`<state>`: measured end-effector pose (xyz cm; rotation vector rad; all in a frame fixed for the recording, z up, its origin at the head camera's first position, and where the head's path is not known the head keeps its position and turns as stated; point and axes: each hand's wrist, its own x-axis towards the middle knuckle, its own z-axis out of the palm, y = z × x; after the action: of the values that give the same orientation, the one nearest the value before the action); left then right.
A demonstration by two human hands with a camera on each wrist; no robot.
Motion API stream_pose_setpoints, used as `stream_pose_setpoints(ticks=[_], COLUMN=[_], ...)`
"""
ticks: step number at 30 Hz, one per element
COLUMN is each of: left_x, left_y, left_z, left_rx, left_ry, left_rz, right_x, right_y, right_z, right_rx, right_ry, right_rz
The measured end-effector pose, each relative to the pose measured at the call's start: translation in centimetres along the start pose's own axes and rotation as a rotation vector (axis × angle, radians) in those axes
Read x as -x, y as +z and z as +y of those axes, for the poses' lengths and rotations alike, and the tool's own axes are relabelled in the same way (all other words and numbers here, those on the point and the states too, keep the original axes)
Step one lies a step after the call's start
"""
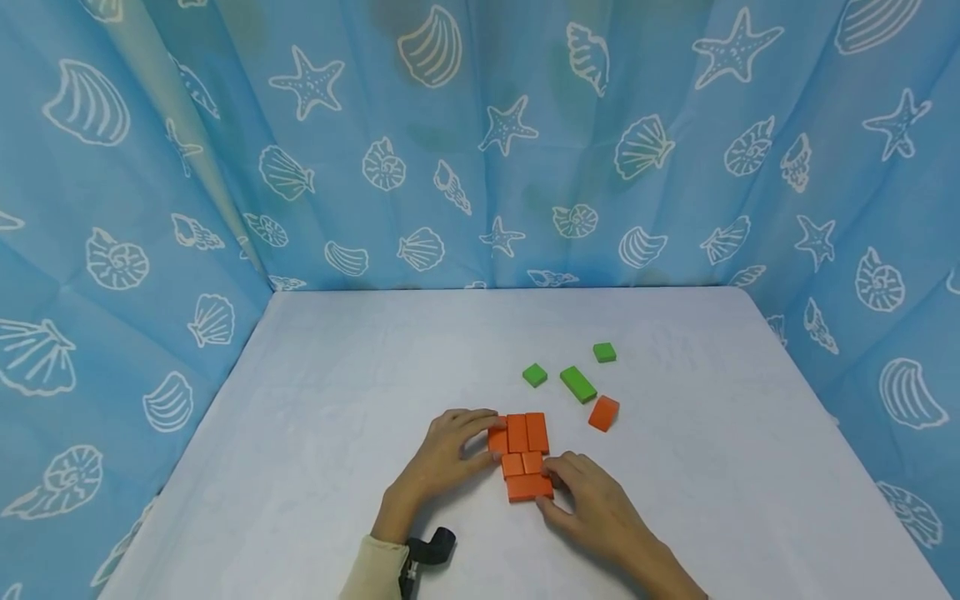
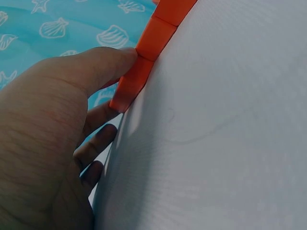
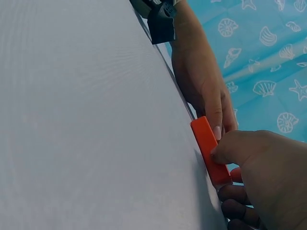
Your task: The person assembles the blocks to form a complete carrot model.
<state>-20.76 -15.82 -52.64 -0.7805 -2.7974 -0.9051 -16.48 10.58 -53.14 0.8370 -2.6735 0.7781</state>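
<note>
Orange blocks lie edge to edge on the white table: three upright oblongs in the far row, two small blocks in the middle, one crosswise oblong block nearest me. My left hand pinches the far row's left block, index finger at its far end and thumb at its near end. In the left wrist view, the thumb presses the orange side. My right hand grips the right end of the crosswise block, whose long side shows under the thumb in the right wrist view.
Beyond the right hand lies a loose orange block. Near it are a green oblong block and two small green blocks, one left and one right. A blue shell-patterned curtain surrounds the table's back and sides.
</note>
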Motion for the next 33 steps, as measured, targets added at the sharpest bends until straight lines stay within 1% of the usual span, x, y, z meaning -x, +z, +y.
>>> stream_pose_setpoints(ticks=[5,7,10,12,13,16,21,23,25,28,30,33], left_x=[0.0,0.0,0.0,0.1,0.1,0.0,-0.1,-0.1,-0.1,0.0,0.0,0.0], left_y=[0.0,0.0,0.2,0.3,0.3,0.3,0.1,0.0,0.0,0.1,0.1,0.2], left_z=[0.0,-0.1,-0.2,-0.2,-0.3,-0.3,-0.1,-0.1,-0.1,-0.2,-0.3,-0.3], left_rx=[0.006,0.008,0.011,0.014,0.015,0.017,0.029,0.03,0.028,0.024,0.025,0.024], left_ry=[-0.013,-0.016,-0.022,-0.028,-0.029,-0.024,-0.015,-0.022,-0.036,-0.053,-0.055,-0.039], left_rz=[-0.015,-0.023,-0.03,-0.034,-0.035,-0.027,-0.012,-0.017,-0.032,-0.046,-0.045,-0.032], right_x=[0.1,0.2,0.3,0.2,0.0,-0.8,-2.3,-2.8,-3.2,-3.6,-3.8,-4.0], right_y=[0.0,-0.2,-0.7,-1.1,-1.3,-1.8,-2.6,-2.8,-2.9,-2.9,-2.9,-2.8], right_z=[-0.1,-0.1,-0.1,0.2,0.6,2.1,5.4,6.8,8.0,9.7,10.6,11.4], right_rx=[-0.003,-0.036,-0.115,-0.153,-0.155,-0.13,-0.074,-0.075,-0.098,-0.123,-0.135,-0.127], right_ry=[0.014,0.031,0.064,0.082,0.086,0.082,0.077,0.075,0.055,0.03,0.018,0.019], right_rz=[-0.013,-0.022,-0.024,-0.002,0.016,0.092,0.225,0.268,0.295,0.277,0.246,0.202])
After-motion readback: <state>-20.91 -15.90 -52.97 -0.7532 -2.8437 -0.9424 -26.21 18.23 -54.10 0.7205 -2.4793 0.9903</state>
